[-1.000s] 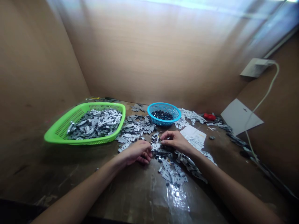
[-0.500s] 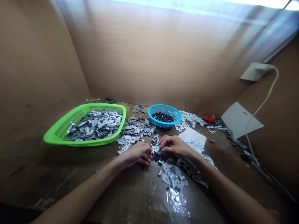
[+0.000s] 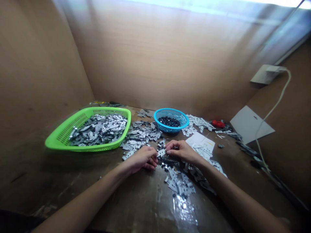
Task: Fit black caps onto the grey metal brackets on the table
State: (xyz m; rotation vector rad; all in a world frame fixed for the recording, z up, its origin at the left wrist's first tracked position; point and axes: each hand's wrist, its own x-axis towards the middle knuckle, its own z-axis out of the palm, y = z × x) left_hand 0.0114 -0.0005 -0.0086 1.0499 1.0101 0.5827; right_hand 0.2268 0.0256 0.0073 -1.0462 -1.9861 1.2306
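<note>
A small flat grey-white plate (image 3: pixel 161 153) with dark holes is held up between my two hands over the worktop. My left hand (image 3: pixel 145 157) has its fingers curled, and its thumb and index tips pinch the plate's left edge. At the plate's right edge is my right hand (image 3: pixel 181 150), thumb and fingertips drawn together; whatever they pinch is too small to make out. Just below the hands lie small dark round parts (image 3: pixel 165 166) and a heap of similar grey plates (image 3: pixel 179 183).
On the left stands a green basket (image 3: pixel 123 142) filled with plates. Behind my hands is a blue basket (image 3: pixel 171 130) of small dark parts. Loose plates (image 3: pixel 142 134) spread between them. At right are white paper (image 3: pixel 204 141), a red object (image 3: pixel 218 123) and a hanging cable (image 3: pixel 274 108).
Both hands stay almost in place, with only slight finger movement around the plate. The dark parts below the hands show a little more now.
</note>
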